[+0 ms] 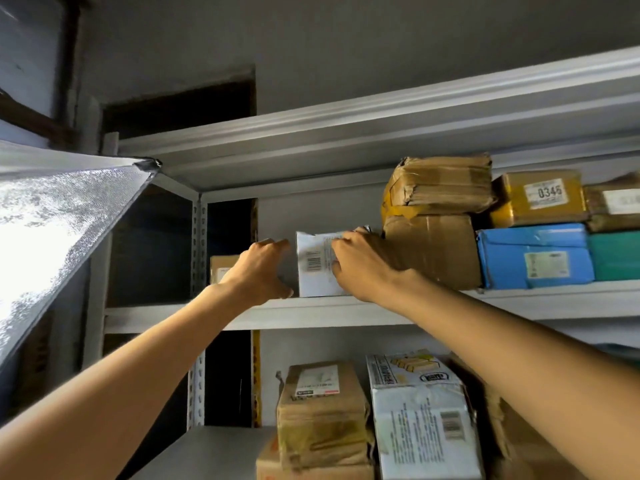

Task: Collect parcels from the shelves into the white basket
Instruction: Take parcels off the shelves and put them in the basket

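A small white parcel (315, 263) with a barcode label stands upright on the upper shelf board (166, 315). My right hand (360, 263) grips its right side, fingers curled over the front and top edge. My left hand (258, 270) is spread just left of the parcel, thumb low and fingers reaching toward its left edge; contact there is unclear. The white basket is not in view.
Right of the white parcel stands a stack of brown taped boxes (434, 220), then a blue parcel (535, 256), a yellow one marked 0346 (540, 197) and a green one (616, 256). The lower shelf holds a brown parcel (322, 415) and a white printed box (420, 415). A small brown box (221, 268) sits behind the shelf post.
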A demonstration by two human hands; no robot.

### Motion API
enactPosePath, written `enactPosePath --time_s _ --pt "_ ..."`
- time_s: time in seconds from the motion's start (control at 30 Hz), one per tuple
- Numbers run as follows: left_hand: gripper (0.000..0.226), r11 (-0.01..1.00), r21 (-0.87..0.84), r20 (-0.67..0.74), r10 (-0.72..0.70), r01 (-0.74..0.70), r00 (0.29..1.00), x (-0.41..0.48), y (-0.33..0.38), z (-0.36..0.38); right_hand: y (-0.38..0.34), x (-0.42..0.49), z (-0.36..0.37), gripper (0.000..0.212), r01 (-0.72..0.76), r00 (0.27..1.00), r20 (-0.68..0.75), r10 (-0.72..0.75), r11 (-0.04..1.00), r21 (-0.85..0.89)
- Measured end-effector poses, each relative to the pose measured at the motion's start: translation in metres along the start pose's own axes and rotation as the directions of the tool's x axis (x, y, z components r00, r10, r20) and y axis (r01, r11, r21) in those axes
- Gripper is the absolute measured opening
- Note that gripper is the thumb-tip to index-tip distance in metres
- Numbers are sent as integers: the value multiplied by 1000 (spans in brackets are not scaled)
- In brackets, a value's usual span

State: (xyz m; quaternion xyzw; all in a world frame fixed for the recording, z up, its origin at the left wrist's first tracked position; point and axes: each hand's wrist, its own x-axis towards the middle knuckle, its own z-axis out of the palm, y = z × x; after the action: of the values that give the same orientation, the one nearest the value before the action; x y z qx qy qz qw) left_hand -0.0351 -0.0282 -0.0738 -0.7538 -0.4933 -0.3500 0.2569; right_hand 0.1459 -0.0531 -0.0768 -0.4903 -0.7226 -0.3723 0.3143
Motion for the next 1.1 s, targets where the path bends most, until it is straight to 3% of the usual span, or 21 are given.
enactPosePath --time_s 0.2,0.33,0.47,0.57,0.63,0.8,0.93,1.1 --pt "78 1000 1 -3 13 -13 1000 8 10 8 21 -6 4 32 -82 995 53 84 996 -27" --pt "78 998 -61 -20 -27 25 999 16 15 14 26 -5 8 34 -162 985 72 155 979 120" --pt "84 955 -282 -74 -120 94 990 28 16 28 26 1 16 52 -304 952 103 287 922 241" --pt "95 881 -450 8 -158 145 987 38 15 43 21 9 22 78 -389 919 185 348 880 273" --pt "85 839 -519 21 -181 166 983 38 16 49 19 12 25 83 -425 902 217 372 852 306" --pt "56 796 -605 -220 -197 25 955 31 12 53 10 9 24 83 -463 886 197 419 785 412" --pt "37 726 -685 -361 -258 -67 896 13 19 50 4 14 21 61 -500 830 69 554 682 533" --pt "38 680 -734 -417 -446 -4 792 1 28 38 2 21 15 74 -487 796 101 597 531 693"
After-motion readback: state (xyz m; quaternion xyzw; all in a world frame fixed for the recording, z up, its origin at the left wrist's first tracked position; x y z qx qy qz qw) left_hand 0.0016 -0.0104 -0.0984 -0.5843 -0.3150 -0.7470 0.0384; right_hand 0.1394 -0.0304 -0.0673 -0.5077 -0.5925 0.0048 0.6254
